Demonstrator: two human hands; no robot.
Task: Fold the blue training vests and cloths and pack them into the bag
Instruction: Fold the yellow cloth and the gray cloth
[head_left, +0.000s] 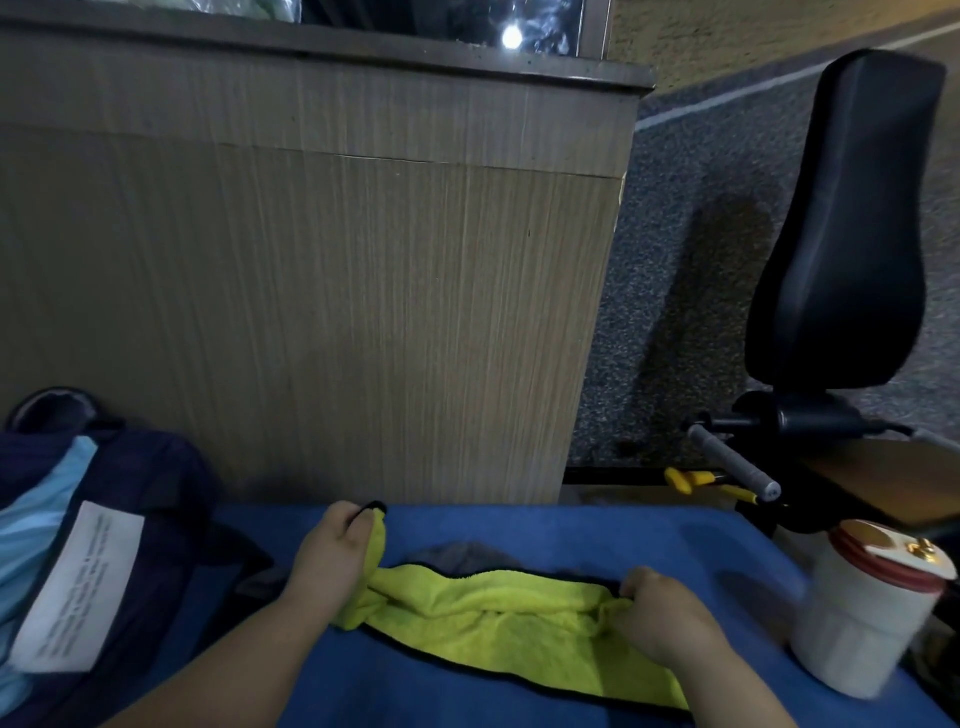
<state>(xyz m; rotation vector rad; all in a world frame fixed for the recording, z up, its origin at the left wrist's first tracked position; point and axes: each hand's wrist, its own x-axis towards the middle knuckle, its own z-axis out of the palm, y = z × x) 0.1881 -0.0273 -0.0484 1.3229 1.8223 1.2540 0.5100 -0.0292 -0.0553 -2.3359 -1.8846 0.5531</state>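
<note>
Beside blue surface (519, 535), bag's (171, 483) label (78, 582) is illegible.

Print on white label (78, 584) too blurred to read, dark bag (156, 483) cut off at left edge, grey cloth (467, 554) mostly hidden under yellow cloth (493, 613), right hand (660, 618) with fingertips buried in its folds, white container (862, 618) smeared by blur

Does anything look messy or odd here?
Only the yellow-green microfibre cloth with black edging: it lies bunched and twisted on the blue surface, its ends gripped by the left hand and right hand. Nothing looks spilled.
</note>
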